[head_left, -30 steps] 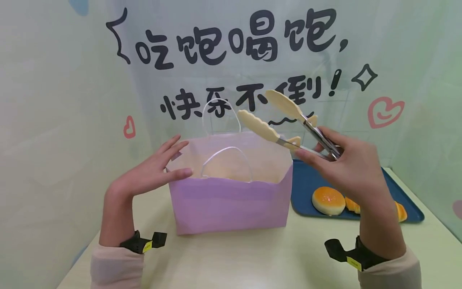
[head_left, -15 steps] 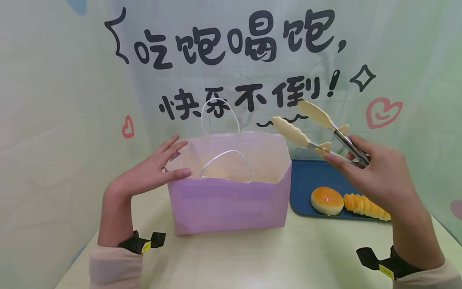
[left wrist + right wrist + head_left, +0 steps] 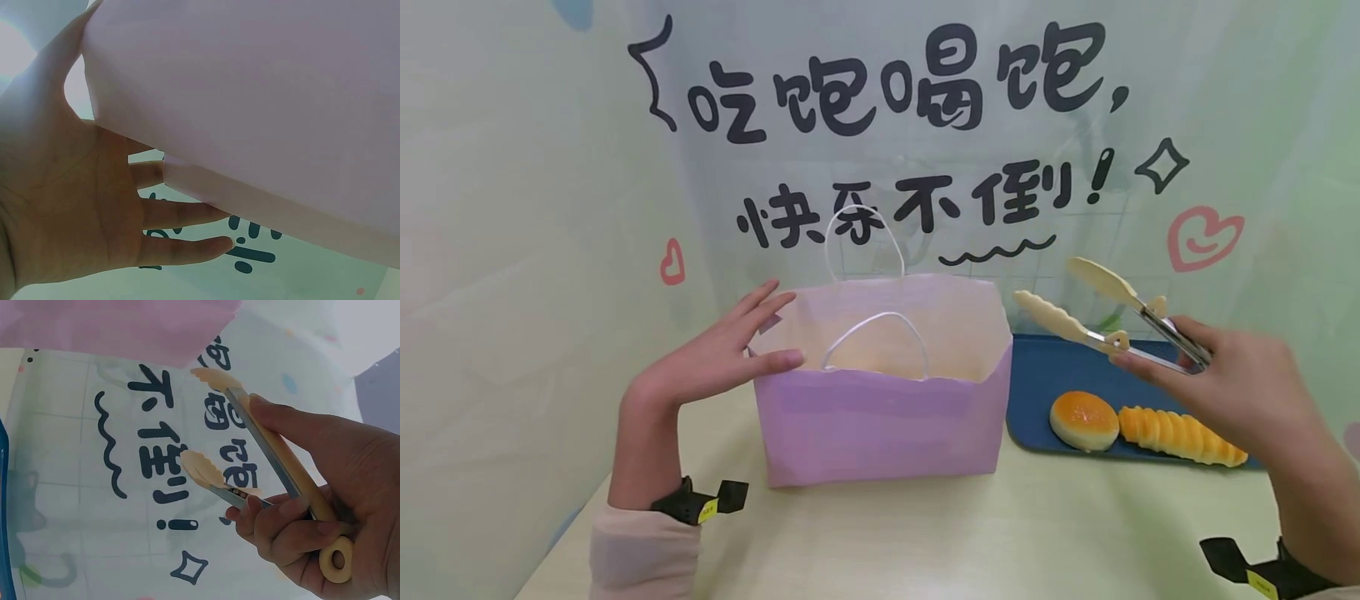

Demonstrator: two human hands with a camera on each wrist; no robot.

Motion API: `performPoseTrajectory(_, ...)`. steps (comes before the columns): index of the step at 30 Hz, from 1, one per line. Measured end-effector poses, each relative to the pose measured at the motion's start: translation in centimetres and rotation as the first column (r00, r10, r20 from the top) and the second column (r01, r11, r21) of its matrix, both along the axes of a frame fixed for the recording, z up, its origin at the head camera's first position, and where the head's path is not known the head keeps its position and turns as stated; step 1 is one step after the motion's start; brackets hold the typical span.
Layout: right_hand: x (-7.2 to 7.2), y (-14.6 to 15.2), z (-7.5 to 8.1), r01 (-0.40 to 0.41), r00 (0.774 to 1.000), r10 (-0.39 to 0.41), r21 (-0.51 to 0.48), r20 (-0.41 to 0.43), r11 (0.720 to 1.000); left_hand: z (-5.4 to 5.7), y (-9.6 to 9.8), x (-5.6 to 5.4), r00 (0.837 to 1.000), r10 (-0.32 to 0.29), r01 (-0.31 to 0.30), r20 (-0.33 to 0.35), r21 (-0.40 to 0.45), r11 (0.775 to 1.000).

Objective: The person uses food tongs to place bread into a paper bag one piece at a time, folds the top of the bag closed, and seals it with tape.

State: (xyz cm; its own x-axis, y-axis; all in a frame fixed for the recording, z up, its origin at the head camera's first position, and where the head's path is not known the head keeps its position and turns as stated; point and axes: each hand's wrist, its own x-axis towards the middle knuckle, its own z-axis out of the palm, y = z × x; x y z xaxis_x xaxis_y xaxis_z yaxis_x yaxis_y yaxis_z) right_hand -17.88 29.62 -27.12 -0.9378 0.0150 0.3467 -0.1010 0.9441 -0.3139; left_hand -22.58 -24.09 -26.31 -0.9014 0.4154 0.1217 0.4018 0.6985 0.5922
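Observation:
A lilac paper bag [image 3: 880, 425] stands upright on the table, its mouth open and two white handles raised. My left hand [image 3: 711, 358] rests on the bag's left edge, thumb over the front rim and fingers spread straight along the side; the left wrist view shows the same straight fingers [image 3: 181, 214]. My right hand [image 3: 1247, 387] holds tongs [image 3: 1051, 317] by their metal arms, to the right of the bag and above the tray. The cream tips [image 3: 215, 378] of the tongs are spread apart with nothing between them.
A blue tray [image 3: 1037, 371] lies right of the bag. On it are a round glazed bun [image 3: 1084, 421] and a ridged, horn-shaped pastry [image 3: 1183, 435], lying side by side near the front edge. Behind the table hangs a printed sheet [image 3: 775, 50] with large black lettering.
My right hand has moved right and down with the tongs, from above the bag's right side to over the tray, uncovering the ridged pastry. The left hand and bag have stayed put.

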Motion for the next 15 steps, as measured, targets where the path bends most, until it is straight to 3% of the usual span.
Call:
performPoseTrajectory(5, -0.4, 1.0, -1.2, 0.005, 0.995, -0.008, 0.031, 0.097, 0.999, 0.0, 0.0, -0.1, 1.0, 0.0, 0.0, 0.001, 0.002, 1.0)
performPoseTrajectory(10, -1.0, 2.0, -2.8, -0.063, 0.988, 0.049, 0.092, 0.145, 0.994, -0.1, 0.0, -0.1, 1.0, 0.002, -0.002, 0.001, 0.001, 1.0)
performPoseTrajectory(15, -1.8, 2.6, -4.2, -0.106, 0.966, 0.071, 0.132, 0.248, 0.986, -0.1, -0.1, -0.1, 1.0, 0.003, -0.003, 0.0, 0.0, 1.0)
